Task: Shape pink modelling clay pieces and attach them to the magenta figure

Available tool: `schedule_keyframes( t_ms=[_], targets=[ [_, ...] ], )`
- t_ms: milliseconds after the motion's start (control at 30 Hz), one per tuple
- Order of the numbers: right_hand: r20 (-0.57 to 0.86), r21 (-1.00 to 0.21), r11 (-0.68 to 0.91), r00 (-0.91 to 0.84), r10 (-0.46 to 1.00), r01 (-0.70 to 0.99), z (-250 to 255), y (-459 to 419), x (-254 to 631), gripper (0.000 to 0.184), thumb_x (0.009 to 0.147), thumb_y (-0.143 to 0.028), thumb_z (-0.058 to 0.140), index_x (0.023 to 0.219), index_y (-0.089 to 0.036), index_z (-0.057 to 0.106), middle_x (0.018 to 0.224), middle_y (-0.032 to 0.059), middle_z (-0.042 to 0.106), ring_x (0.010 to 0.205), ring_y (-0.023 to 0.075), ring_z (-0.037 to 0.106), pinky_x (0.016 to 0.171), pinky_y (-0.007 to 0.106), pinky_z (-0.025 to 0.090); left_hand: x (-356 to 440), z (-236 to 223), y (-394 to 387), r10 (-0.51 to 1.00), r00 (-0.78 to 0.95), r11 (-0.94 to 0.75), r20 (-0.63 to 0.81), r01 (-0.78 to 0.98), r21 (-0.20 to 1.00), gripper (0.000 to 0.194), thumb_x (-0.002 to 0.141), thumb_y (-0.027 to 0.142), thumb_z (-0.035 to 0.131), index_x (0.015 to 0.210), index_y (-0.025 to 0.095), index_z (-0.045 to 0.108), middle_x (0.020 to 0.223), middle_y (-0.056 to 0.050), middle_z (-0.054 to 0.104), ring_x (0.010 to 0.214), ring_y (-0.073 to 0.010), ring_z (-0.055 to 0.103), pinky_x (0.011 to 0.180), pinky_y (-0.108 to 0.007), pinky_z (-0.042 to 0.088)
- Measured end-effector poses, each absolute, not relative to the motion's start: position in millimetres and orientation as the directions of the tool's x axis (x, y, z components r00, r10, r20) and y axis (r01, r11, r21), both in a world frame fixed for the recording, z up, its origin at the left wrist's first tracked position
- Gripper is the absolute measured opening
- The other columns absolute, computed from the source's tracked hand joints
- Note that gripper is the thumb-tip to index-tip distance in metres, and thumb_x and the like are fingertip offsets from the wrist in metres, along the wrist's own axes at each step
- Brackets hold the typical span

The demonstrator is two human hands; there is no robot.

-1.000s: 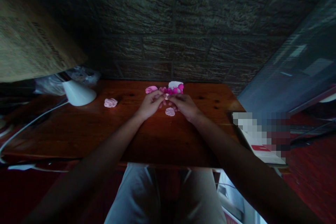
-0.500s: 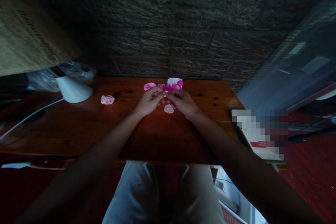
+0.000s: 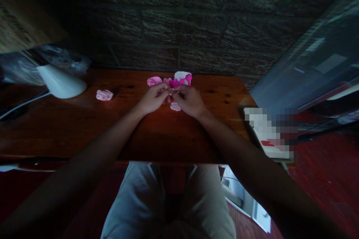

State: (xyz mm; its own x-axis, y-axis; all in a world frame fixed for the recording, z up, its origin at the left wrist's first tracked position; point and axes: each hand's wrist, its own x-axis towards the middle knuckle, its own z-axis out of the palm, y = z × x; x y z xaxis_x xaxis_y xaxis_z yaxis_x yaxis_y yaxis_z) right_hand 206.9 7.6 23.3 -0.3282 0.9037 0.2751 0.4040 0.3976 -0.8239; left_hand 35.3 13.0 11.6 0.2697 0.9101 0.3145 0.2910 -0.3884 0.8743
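My left hand [image 3: 154, 98] and my right hand [image 3: 190, 100] meet above the wooden table, fingertips pinched together on a small piece of pale pink clay [image 3: 171, 91]. The fingers hide most of this piece. Just below them lies a flattened light pink clay lump [image 3: 175, 106]. Behind the fingers are bright magenta clay pieces [image 3: 175, 83] and a magenta ball shape [image 3: 188, 78], by a white flat piece [image 3: 182, 75]. A pink clay disc [image 3: 154, 81] sits beyond my left hand. Farther left rests a larger pale pink clay lump [image 3: 104, 95].
A lamp with a white base [image 3: 63, 82] and a broad shade [image 3: 25, 18] stands on the left of the wooden table [image 3: 174, 140], its cord trailing left. Clear plastic [image 3: 70, 59] lies behind it. A brick wall [image 3: 157, 30] borders the back. A partly blurred-out book-like object [image 3: 276, 149] is at the right edge.
The whole view has shifted, so the table and clay appear slightly higher and farther left. Both hands stay together at the same spot, their fingers slightly moved around the small piece.
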Motion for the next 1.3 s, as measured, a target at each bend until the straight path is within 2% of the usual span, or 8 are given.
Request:
schedule_keyframes(
  t_ms=[133,400,633,1000,1300],
  targets=[
    [0.291,-0.794,0.447,-0.388,0.875,0.412,27.1,3.1,206.2,0.023,0.093,-0.013,0.057,0.072,-0.018,0.068,0.076,0.0009,0.071,0.071,0.0138,0.062,0.074,0.027,0.045,33.7,8.7,17.8,0.924,0.274,-0.350,0.267,0.324,0.879,0.028,0.094,0.010,0.049,0.068,0.017,0.059,0.059,0.000,0.062,0.050,-0.0083,0.052,0.052,-0.020,0.042],
    [0.287,-0.777,0.483,-0.456,0.842,0.403,22.3,3.8,204.8,0.024,0.094,-0.013,0.055,0.076,-0.018,0.070,0.077,0.0022,0.072,0.072,0.0139,0.064,0.074,0.026,0.047,32.3,9.4,17.9,0.915,0.295,-0.370,0.275,0.341,0.864,0.033,0.093,0.007,0.047,0.064,0.017,0.057,0.055,0.002,0.057,0.052,-0.0087,0.053,0.055,-0.020,0.042],
    [0.301,-0.785,0.487,-0.450,0.841,0.384,25.1,2.9,205.3,0.024,0.093,-0.011,0.055,0.076,-0.017,0.070,0.078,0.0023,0.075,0.070,0.0127,0.066,0.072,0.025,0.048,31.9,7.1,18.7,0.907,0.308,-0.387,0.287,0.343,0.856,0.033,0.095,0.009,0.046,0.066,0.017,0.058,0.059,0.001,0.061,0.053,-0.0086,0.052,0.055,-0.021,0.042],
    [0.305,-0.750,0.498,-0.440,0.845,0.436,24.5,5.3,206.6,0.021,0.090,-0.007,0.056,0.076,-0.016,0.071,0.078,0.0028,0.076,0.069,0.0127,0.068,0.069,0.024,0.049,32.6,7.9,16.3,0.878,0.330,-0.462,0.346,0.399,0.792,0.032,0.098,0.019,0.048,0.067,0.018,0.055,0.055,0.003,0.055,0.054,-0.0087,0.053,0.059,-0.020,0.044],
    [0.287,-0.743,0.478,-0.422,0.860,0.469,24.7,4.2,207.1,0.020,0.090,-0.009,0.057,0.081,-0.015,0.074,0.081,0.0041,0.077,0.072,0.0133,0.068,0.070,0.024,0.048,33.2,7.3,16.2,0.882,0.313,-0.455,0.351,0.373,0.809,0.032,0.098,0.019,0.051,0.066,0.017,0.056,0.054,0.004,0.055,0.053,-0.0083,0.052,0.057,-0.020,0.043]
  ],
)
